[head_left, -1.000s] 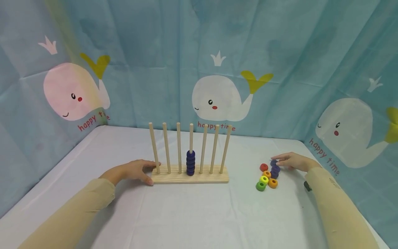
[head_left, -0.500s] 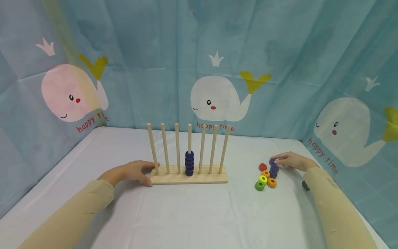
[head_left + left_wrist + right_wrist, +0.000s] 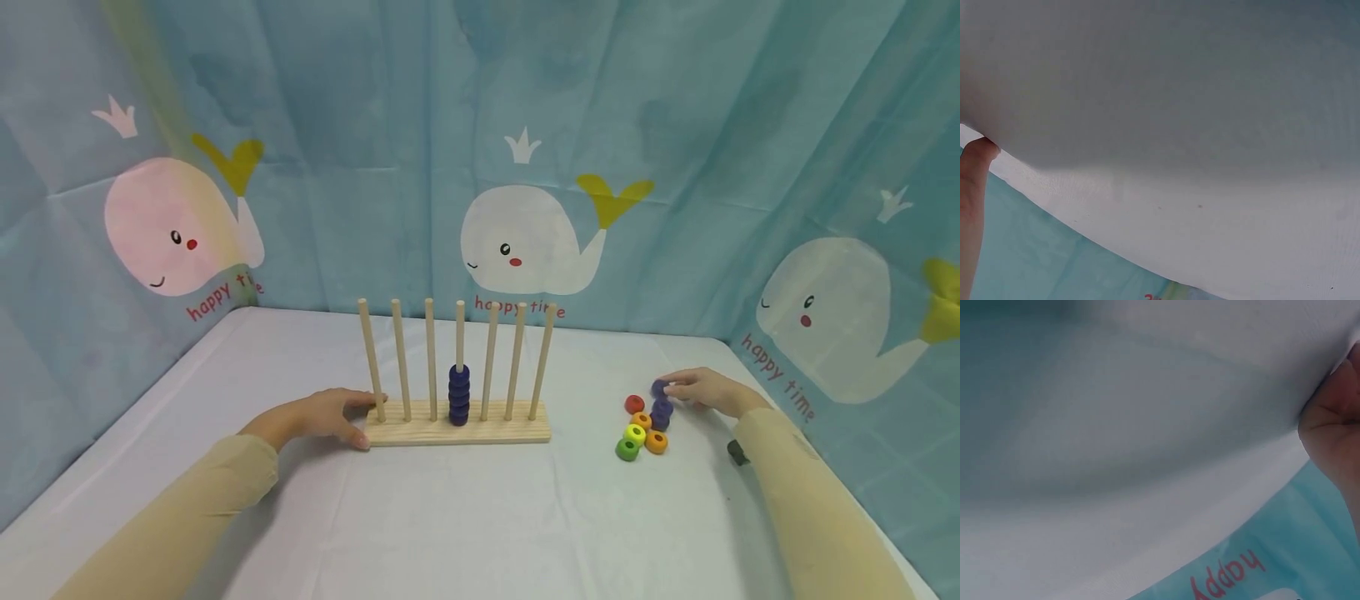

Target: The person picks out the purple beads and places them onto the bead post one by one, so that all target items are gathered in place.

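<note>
In the head view, a wooden peg rack [image 3: 495, 431] stands on the white table with several upright pegs. Purple beads [image 3: 459, 396] are stacked on its middle peg; the other pegs are bare. My left hand [image 3: 324, 414] grips the rack's left end, thumb at the front and fingers behind. Over at the right, my right hand [image 3: 703, 390] pinches a purple bead [image 3: 660, 388] at its fingertips, just behind more loose purple beads [image 3: 662, 413]. Beside these lie a red bead [image 3: 634, 404], orange beads [image 3: 656, 442], a yellow bead [image 3: 635, 433] and a green bead [image 3: 627, 450].
A small dark object [image 3: 737, 452] lies near the right sleeve, partly hidden by it. Behind the table [image 3: 450, 525] hangs a blue curtain [image 3: 360, 225] printed with whales. Both wrist views show mostly tablecloth and part of each hand.
The right hand's fingertips have closed on the rear purple bead, which sits slightly farther from the other purple beads. My left hand stays on the rack.
</note>
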Demonstrator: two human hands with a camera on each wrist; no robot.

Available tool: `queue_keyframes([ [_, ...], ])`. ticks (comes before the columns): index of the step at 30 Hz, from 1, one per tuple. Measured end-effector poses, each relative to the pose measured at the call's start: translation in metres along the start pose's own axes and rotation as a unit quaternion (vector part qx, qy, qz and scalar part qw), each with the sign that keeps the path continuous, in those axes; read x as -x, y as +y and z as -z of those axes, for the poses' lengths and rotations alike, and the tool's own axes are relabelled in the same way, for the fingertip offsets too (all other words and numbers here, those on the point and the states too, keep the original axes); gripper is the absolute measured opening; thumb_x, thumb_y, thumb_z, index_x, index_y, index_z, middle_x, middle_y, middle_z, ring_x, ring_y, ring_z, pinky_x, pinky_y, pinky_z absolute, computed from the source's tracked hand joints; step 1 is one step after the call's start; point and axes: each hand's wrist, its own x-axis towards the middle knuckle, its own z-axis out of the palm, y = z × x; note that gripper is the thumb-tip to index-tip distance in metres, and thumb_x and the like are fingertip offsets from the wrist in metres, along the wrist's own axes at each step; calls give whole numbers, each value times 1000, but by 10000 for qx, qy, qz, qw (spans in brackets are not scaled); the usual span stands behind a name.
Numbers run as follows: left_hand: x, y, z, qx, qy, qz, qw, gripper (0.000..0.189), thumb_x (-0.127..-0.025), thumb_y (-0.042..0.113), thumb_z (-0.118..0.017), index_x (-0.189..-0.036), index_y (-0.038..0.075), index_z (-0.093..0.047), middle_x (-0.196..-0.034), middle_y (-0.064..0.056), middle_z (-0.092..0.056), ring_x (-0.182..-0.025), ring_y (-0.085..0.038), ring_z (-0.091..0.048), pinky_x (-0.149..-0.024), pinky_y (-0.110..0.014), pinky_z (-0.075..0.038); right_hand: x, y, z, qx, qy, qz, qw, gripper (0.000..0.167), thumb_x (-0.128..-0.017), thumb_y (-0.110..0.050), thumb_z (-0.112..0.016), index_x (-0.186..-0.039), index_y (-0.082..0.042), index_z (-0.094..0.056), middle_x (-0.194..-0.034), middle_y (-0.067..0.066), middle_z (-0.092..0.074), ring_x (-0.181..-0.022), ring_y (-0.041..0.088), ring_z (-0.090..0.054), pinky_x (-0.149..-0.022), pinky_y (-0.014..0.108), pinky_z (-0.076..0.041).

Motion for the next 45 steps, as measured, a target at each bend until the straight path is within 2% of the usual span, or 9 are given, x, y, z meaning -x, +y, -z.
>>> queue_keyframes([
  [8,-5,-1,-2,50,-24,-105,9999,81,-75,30,-84,-141,1,-49,-144,-28,-41,-135,-52,-28,-106,-66,-22,12,0,-2,-254,305,208,9990,67,-97,-43,-57,-141,6,-43,-143,33,-38,-128,50,-39,-98,55,-43],
  [14,-4,-2,-2,-117,13,-35,9999,82,-75,33,-84,-141,2,-49,-144,-28,-41,-134,-53,-29,-105,-67,-23,22,-14,-2,-204,576,258,9978,70,-96,-44,-58,-140,9,-43,-141,33,-40,-126,49,-42,-96,55,-45],
  [18,-3,-3,-2,-139,32,-16,9999,82,-74,34,-84,-141,2,-49,-144,-28,-42,-134,-52,-29,-104,-68,-23,31,-24,-1,-258,713,371,9964,67,-97,-41,-57,-138,10,-43,-136,31,-48,-123,46,-48,-95,52,-47],
  [24,-2,-4,-3,-89,44,-13,10000,82,-74,34,-84,-141,2,-49,-144,-28,-42,-134,-53,-29,-104,-68,-23,44,-38,-2,-475,832,427,9945,62,-99,-38,-55,-137,10,-46,-129,28,-56,-119,44,-52,-96,53,-46],
  [30,-2,-5,-3,-100,33,-9,9999,81,-75,33,-84,-141,3,-49,-144,-28,-42,-134,-52,-29,-104,-68,-23,59,-53,-3,-824,1106,700,9880,56,-100,-32,-55,-134,12,-48,-126,28,-57,-118,45,-53,-96,51,-46],
  [37,-1,-3,-1,-145,56,28,9999,82,-74,33,-84,-141,2,-49,-144,-28,-42,-134,-53,-29,-104,-68,-23,82,-85,-4,-1037,1235,711,9844,59,-101,-36,-53,-137,10,-45,-132,29,-53,-120,46,-52,-101,63,-35],
  [40,0,-3,-1,-161,65,18,9998,83,-73,34,-85,-141,1,-49,-143,-29,-42,-133,-53,-29,-103,-68,-24,90,-99,-5,-1148,1208,735,9833,60,-101,-36,-53,-138,10,-44,-133,30,-52,-120,47,-52,-100,70,-29],
  [45,-1,-2,-1,-142,55,-15,9999,83,-73,35,-85,-141,2,-49,-143,-28,-42,-134,-53,-29,-104,-68,-23,103,-113,-8,-1267,1285,859,9798,57,-101,-33,-54,-137,10,-45,-134,30,-52,-121,48,-51,-97,75,-24],
])
